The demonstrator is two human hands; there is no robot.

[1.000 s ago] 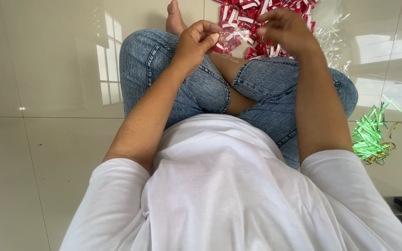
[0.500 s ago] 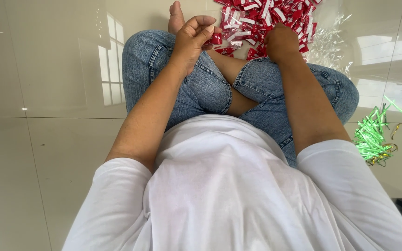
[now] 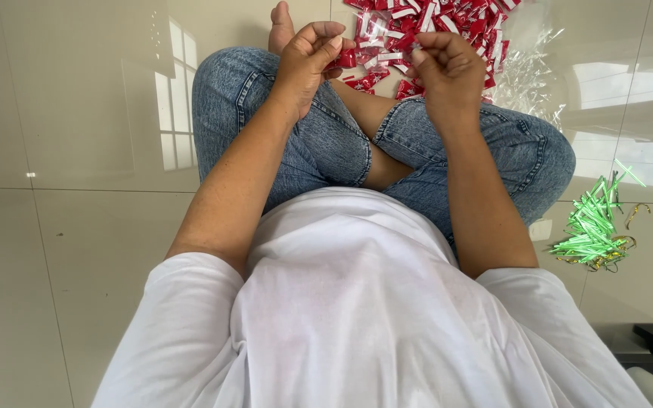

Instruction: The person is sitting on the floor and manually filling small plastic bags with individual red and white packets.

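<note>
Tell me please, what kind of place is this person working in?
Probably a room in a home, not a workshop. The person sits cross-legged on a glossy tiled floor that reflects windows. A pile of red and white packets and a bundle of green strips lie directly on the floor; no table is in view.

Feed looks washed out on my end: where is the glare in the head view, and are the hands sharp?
Head view: window reflections glare on the glossy floor tiles, left and far right; the left hand and right hand are fairly sharp, pinching a red wrapper; the pile of red wrappers is cut off at the top.
</note>
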